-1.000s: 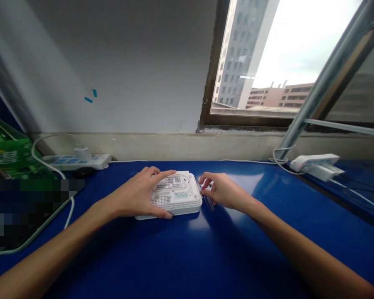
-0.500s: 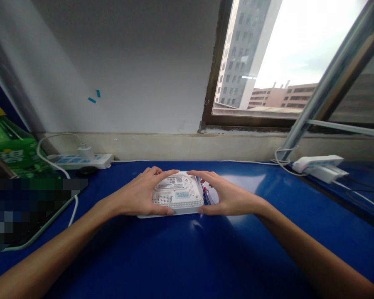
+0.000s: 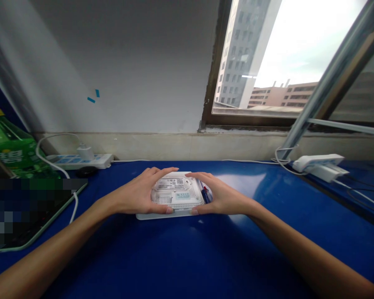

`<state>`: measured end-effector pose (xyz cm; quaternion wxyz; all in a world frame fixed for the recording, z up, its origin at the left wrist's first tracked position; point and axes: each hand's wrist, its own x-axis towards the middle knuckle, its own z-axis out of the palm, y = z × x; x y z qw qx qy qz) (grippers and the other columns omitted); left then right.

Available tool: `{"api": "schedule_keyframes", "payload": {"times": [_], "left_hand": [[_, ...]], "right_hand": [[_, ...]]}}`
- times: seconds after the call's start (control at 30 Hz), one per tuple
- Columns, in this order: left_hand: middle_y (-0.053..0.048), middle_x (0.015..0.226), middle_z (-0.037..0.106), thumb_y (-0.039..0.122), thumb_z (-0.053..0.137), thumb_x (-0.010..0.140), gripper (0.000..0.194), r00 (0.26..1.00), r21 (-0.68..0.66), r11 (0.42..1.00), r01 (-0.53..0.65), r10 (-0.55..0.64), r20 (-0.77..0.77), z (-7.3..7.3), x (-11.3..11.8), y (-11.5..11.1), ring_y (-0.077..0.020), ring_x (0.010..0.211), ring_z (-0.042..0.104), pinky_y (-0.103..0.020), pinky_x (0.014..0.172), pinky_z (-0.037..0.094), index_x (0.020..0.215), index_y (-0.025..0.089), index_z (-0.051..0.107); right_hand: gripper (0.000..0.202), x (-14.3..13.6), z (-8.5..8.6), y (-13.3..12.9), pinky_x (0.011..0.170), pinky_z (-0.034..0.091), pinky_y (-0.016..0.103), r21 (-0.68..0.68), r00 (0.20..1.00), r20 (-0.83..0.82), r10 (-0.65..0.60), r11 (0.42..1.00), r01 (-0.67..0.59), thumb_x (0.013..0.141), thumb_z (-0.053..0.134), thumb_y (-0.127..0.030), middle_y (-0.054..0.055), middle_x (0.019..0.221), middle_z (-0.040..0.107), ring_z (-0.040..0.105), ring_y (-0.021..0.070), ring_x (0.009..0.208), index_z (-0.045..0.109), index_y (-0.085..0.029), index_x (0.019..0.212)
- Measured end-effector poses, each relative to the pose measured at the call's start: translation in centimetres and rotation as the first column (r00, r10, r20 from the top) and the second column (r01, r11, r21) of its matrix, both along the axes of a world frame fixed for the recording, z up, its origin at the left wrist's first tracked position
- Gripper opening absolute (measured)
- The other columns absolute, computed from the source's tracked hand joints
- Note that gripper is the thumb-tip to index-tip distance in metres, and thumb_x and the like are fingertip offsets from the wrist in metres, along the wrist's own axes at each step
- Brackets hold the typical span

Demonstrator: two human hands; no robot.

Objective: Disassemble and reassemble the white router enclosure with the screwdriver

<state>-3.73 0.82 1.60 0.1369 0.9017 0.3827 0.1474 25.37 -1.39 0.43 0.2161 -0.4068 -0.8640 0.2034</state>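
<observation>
1. One bare left hand [image 3: 134, 195] and one right hand [image 3: 227, 194] grasped a white device [image 3: 178, 193] from opposite sides, thumbs along its near edge, index fingers along its far edge.
2. The device sat mid-picture on a glossy blue tabletop [image 3: 187, 257], vented and labelled face up; a pale rim [image 3: 156, 216] jutted out beneath, toward the viewer.
3. The step in hand appeared to be squaring or steadying it; the next move seemed to call for even pressure from both hands.
4. Just right of it, partly hidden, lay something slender, red and blue [image 3: 205, 194], too unclear to identify.
5. Farther back were a power strip [image 3: 102, 160], left, and a window [image 3: 283, 54], right.
</observation>
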Motion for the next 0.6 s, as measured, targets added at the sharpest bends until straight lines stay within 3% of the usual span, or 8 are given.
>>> {"api": "schedule_keyframes", "payload": {"times": [0.17,0.33,0.4,0.47,0.53,0.6], "left_hand": [[-0.01,0.141,0.054,0.066,0.079,0.07,0.102,0.999,-0.024,1.0,0.001,0.0,0.042,0.4,0.1,-0.3,-0.036,0.126,0.053,-0.053,0.106,0.042,0.156,0.037,0.03],[-0.009,0.137,0.059,0.063,0.078,0.073,0.094,0.992,-0.135,0.99,-0.029,0.045,0.114,1.5,-0.3,-0.3,-0.0347,0.12,0.06,-0.046,0.097,0.05,0.153,0.037,0.035],[-0.009,0.129,0.063,0.061,0.077,0.075,0.09,0.987,-0.21,0.977,-0.027,0.059,0.15,2.0,-0.6,-0.2,-0.0321,0.11,0.065,-0.042,0.089,0.053,0.151,0.035,0.036],[-0.009,0.128,0.063,0.06,0.076,0.078,0.087,0.983,-0.27,0.962,-0.024,0.072,0.167,2.4,-0.9,-0.1,-0.0309,0.108,0.067,-0.04,0.086,0.054,0.15,0.036,0.034],[-0.01,0.132,0.062,0.059,0.076,0.079,0.084,0.983,-0.3,0.954,-0.029,0.081,0.162,2.6,-1.2,0.0,-0.0319,0.111,0.066,-0.041,0.088,0.053,0.149,0.036,0.035],[-0.011,0.135,0.06,0.059,0.075,0.08,0.083,0.986,-0.312,0.95,-0.025,0.076,0.152,2.7,-1.4,0.0,-0.0332,0.114,0.065,-0.043,0.091,0.052,0.149,0.037,0.036]], "right_hand": [[0.093,0.3,0.4,0.1,0.106,0.047,0.053,0.0,0.999,-0.037,0.0,1.0,0.0,0.069,0.087,-0.05,0.011,0.142,0.056,0.053,0.0325,0.128,0.045,-0.029,0.148],[0.079,0.1,0.9,0.1,0.099,0.055,0.046,-0.04,0.985,-0.174,0.007,0.999,-0.014,0.08,0.081,-0.044,0.012,0.139,0.061,0.062,0.0281,0.12,0.045,-0.027,0.148],[0.075,0.0,0.7,0.3,0.101,0.054,0.047,0.062,0.987,-0.158,0.041,0.998,-0.031,0.081,0.08,-0.043,0.012,0.144,0.058,0.06,0.029,0.126,0.048,-0.028,0.147],[0.062,-0.1,0.4,0.5,0.103,0.051,0.051,0.245,0.998,-0.06,0.034,0.969,-0.019,0.085,0.077,-0.037,0.012,0.147,0.056,0.056,0.0314,0.13,0.055,-0.028,0.142],[0.043,-0.2,0.0,0.7,0.1,0.051,0.052,0.424,1.0,0.008,-0.002,0.906,-0.002,0.091,0.067,-0.023,0.011,0.14,0.063,0.06,0.0306,0.124,0.063,-0.025,0.134],[0.037,-0.3,-0.4,0.9,0.095,0.054,0.048,0.542,1.0,-0.003,-0.001,0.841,0.003,0.094,0.053,-0.011,0.011,0.128,0.071,0.066,0.0271,0.113,0.067,-0.021,0.126]]}}
